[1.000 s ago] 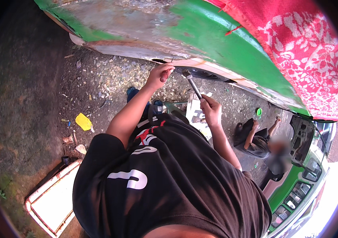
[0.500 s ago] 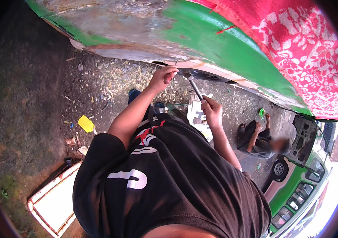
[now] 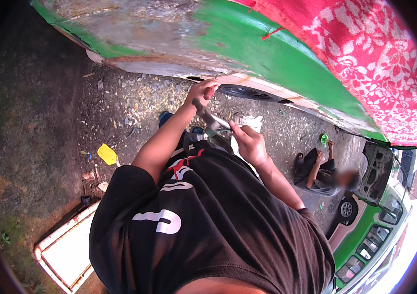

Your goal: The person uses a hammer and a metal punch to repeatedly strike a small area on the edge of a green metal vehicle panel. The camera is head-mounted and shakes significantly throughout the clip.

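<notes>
Head | left fingers: clenching one handle (red) | right fingers: clenching one hammer

My black shirt carried large white characters down its front, with a smaller red-and-white print below them, bent too much to read with certainty.

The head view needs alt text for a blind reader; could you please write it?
The left hand holds a red-handled tool near the lower edge of a patchy green vehicle; the right hand grips a hammer-like tool. At right, another person is near a second green vehicle.
</notes>
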### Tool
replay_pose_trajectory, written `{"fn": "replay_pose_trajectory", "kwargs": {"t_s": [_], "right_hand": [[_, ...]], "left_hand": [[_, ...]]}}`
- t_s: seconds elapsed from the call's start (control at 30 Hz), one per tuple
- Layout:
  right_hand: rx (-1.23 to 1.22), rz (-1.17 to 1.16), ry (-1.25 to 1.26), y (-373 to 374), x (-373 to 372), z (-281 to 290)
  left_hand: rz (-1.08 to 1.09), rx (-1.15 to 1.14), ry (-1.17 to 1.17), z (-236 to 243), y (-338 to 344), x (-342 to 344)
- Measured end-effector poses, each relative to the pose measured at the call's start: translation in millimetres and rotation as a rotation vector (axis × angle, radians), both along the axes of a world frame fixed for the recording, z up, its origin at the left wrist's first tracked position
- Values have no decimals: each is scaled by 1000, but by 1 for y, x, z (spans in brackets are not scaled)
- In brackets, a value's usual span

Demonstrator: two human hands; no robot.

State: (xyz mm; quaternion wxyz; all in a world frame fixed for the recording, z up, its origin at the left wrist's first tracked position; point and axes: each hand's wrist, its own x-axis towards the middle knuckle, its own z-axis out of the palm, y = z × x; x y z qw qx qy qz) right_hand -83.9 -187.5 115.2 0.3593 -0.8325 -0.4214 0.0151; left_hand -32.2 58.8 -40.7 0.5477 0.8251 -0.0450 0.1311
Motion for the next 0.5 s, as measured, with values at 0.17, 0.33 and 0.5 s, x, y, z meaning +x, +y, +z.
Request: {"fn": "replay_pose_trajectory", "kwargs": {"t_s": [0.17,0.33,0.5], "right_hand": [[-97,-148,118,-2,0,-14],[-15,-193,20,8,-11,-8],[-14,-198,35,8,-2,-7]], "left_hand": [[102,-35,-75,-5,-5,11],[-14,-632,224,-5,-3,11],[-35,-675,213,0,-5,13]]}}
